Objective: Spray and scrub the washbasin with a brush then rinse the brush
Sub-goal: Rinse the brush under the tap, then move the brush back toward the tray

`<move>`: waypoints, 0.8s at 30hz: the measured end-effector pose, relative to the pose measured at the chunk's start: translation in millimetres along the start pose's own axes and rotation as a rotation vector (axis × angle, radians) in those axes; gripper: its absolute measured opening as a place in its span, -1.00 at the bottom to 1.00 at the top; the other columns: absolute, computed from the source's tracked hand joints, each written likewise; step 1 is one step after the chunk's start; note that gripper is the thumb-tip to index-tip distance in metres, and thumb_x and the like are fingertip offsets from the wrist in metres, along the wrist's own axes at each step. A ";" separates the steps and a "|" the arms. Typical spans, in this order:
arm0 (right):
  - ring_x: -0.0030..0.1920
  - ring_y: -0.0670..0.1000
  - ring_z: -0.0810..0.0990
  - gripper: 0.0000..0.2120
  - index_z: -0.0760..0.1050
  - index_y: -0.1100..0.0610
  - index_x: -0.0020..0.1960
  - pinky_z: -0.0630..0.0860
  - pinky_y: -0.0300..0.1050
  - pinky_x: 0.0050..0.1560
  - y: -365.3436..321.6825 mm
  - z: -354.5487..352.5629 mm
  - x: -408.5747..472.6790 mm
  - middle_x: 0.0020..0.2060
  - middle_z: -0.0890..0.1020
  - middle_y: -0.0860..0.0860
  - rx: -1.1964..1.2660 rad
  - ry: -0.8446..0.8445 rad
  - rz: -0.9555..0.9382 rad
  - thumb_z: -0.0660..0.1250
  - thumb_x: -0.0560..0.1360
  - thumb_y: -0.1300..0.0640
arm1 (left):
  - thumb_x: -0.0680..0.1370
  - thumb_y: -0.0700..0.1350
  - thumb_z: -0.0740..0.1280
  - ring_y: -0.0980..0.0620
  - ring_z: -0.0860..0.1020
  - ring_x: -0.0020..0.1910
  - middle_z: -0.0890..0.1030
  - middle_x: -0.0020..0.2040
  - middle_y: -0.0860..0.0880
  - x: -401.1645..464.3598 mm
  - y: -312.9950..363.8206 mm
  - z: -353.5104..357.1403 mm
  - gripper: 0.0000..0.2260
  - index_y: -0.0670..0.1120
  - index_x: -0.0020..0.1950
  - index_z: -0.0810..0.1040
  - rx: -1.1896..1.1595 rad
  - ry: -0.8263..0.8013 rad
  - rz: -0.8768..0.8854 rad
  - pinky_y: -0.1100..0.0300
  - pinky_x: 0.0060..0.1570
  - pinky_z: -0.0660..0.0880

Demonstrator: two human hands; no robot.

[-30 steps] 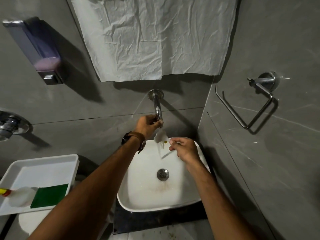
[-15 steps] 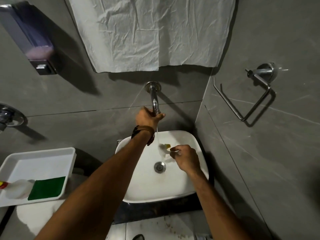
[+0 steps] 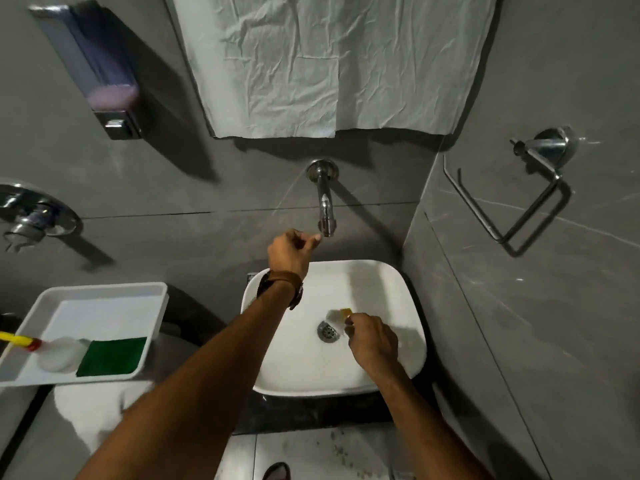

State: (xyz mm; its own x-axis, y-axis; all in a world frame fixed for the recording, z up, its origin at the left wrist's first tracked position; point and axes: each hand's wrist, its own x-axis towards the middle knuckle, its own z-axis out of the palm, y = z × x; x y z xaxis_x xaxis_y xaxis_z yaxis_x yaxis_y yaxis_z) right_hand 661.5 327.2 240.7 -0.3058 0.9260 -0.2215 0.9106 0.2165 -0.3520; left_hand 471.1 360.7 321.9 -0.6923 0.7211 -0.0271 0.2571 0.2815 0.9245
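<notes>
A white washbasin (image 3: 388, 362) sits in the corner under a chrome wall tap (image 3: 325, 206). My right hand (image 3: 372, 337) is inside the basin beside the drain (image 3: 327, 331), shut on a small brush (image 3: 338, 315) with pale bristles and a yellow part; most of its handle is hidden in my fist. My left hand (image 3: 289, 249), with a brown strap on the wrist, hovers just left of the tap's spout, fingers loosely curled, thumb tip close to the spout and holding nothing. I see no water stream.
A white tray (image 3: 104, 306) on the left holds a green scrub pad (image 3: 112, 356) and a white spray bottle (image 3: 59, 353) with a yellow nozzle. On the walls are a soap dispenser (image 3: 104, 77), a chrome valve (image 3: 31, 216), crumpled paper (image 3: 332, 60) and a towel ring (image 3: 519, 202).
My left hand has come off the tap spout and sits just left of it. My right hand has lowered the brush from under the spout to beside the drain.
</notes>
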 end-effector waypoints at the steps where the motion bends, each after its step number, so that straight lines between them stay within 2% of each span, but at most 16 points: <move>1: 0.11 0.17 0.69 -0.76 0.62 -0.04 0.20 0.59 -0.02 0.01 -5.8 0.7 0.7 0.09 0.72 0.03 -0.006 0.011 -0.012 0.34 0.56 0.09 | 0.44 0.10 0.49 0.05 0.64 -0.14 0.70 -0.16 0.02 -4.0 -6.2 -5.5 -0.75 -0.08 -0.11 0.64 0.019 0.016 -0.013 0.08 0.03 0.61; 4: 0.09 0.16 0.69 -0.74 0.59 -0.06 0.25 0.61 -0.01 0.01 -28.9 1.8 4.3 0.09 0.72 0.03 -0.001 0.018 -0.066 0.27 0.60 0.08 | 0.52 0.09 0.40 0.00 0.66 -0.08 0.72 -0.10 -0.03 -16.3 -25.1 -25.9 -0.75 -0.09 -0.04 0.68 0.092 0.063 -0.028 0.05 0.07 0.60; 6: 0.09 0.14 0.69 -0.73 0.59 -0.08 0.26 0.63 -0.01 0.04 -51.5 2.2 6.6 0.09 0.72 0.01 -0.004 0.019 -0.098 0.26 0.60 0.06 | 0.57 0.09 0.33 -0.11 0.67 -0.04 0.73 -0.07 -0.12 -19.6 -38.9 -47.6 -0.70 -0.12 0.01 0.69 0.148 0.102 -0.025 0.01 0.06 0.59; 10: 0.15 0.19 0.66 -0.72 0.62 -0.06 0.21 0.58 -0.01 0.10 -104.5 8.4 13.2 0.14 0.70 0.04 0.026 0.007 -0.165 0.20 0.61 0.02 | 0.60 0.04 0.28 -0.24 0.64 0.03 0.71 -0.01 -0.22 -12.2 -67.5 -102.0 -0.68 -0.19 0.04 0.67 0.162 0.201 -0.068 0.00 0.02 0.55; 14: 0.20 0.18 0.63 -0.72 0.62 -0.08 0.25 0.56 -0.02 0.12 -171.1 24.7 17.2 0.17 0.70 0.03 0.033 0.011 -0.290 0.24 0.62 0.00 | 0.59 0.03 0.30 -0.26 0.63 0.04 0.70 -0.01 -0.26 4.3 -98.7 -169.0 -0.69 -0.21 0.02 0.66 0.133 0.323 -0.132 -0.03 0.03 0.53; 17: 0.17 0.18 0.65 -0.73 0.63 -0.09 0.25 0.56 -0.04 0.06 -224.1 47.5 18.6 0.15 0.71 0.05 0.037 -0.004 -0.356 0.26 0.62 0.00 | 0.60 0.04 0.28 -0.27 0.62 0.04 0.70 -0.02 -0.25 18.2 -127.5 -222.4 -0.68 -0.19 0.02 0.66 0.107 0.386 -0.196 -0.04 0.04 0.53; 20: 0.14 0.16 0.66 -0.73 0.63 -0.06 0.27 0.56 -0.07 0.04 -283.6 81.4 22.6 0.14 0.72 0.05 0.013 -0.061 -0.446 0.25 0.64 0.03 | 0.61 0.02 0.27 -0.23 0.62 0.07 0.71 0.03 -0.19 33.2 -162.7 -279.6 -0.70 -0.15 0.07 0.68 0.070 0.470 -0.256 0.03 0.10 0.53; 24: 0.19 0.19 0.64 -0.71 0.62 0.00 0.30 0.55 -0.02 0.12 -361.5 132.5 28.0 0.19 0.70 0.09 0.011 -0.176 -0.523 0.23 0.65 0.09 | 0.61 -0.01 0.27 -0.22 0.63 0.06 0.71 0.01 -0.19 51.8 -221.6 -348.4 -0.72 -0.18 0.06 0.66 0.007 0.530 -0.344 -0.04 0.12 0.53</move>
State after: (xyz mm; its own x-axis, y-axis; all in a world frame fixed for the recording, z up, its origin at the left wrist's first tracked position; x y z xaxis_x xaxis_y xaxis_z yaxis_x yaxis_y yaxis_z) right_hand 286.9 233.9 241.2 -0.7591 0.6303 -0.1626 0.6223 0.6295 -0.4652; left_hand 143.4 115.1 248.1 -0.9758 0.1772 -0.1280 -0.0361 0.4468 0.8939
